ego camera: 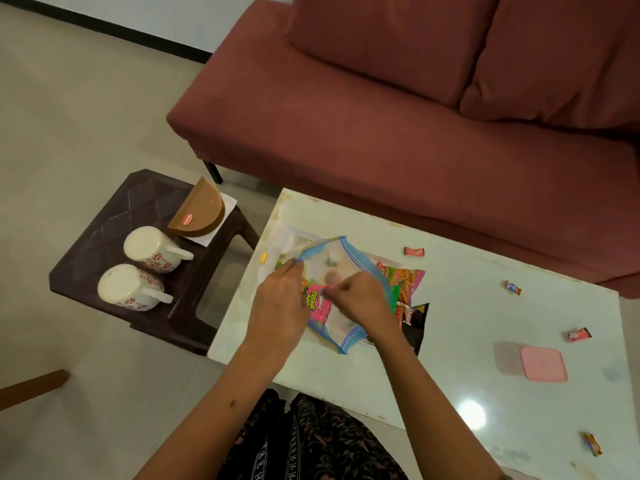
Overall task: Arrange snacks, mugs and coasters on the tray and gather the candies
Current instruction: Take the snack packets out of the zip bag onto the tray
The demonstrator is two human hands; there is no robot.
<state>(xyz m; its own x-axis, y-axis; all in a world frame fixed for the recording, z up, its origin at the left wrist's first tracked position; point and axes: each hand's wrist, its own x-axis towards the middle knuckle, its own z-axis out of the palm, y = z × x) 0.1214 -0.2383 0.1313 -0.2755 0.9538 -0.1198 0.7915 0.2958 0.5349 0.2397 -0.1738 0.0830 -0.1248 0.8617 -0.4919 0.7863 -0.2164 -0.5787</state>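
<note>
A clear zip bag with a blue rim (341, 271) lies over a white tray (277, 244) on the pale table. My left hand (277, 306) pinches the bag's rim at its left corner. My right hand (360, 299) grips the bag near its middle, over a pink snack packet (317, 304). An orange-pink snack packet (403, 280) and a black one (417, 322) stick out at the bag's right. Two white floral mugs (152, 249) (128, 287) lie on a dark stool beside a brown coaster holder (201, 211). Several wrapped candies (414, 251) (513, 287) (578, 335) (593, 444) are scattered on the table.
A pink square lid or box (543, 363) sits on the table's right side. A maroon sofa (381, 116) stands right behind the table. The dark plastic stool (104, 216) is at the table's left end. A wooden piece (31, 388) shows at the lower left.
</note>
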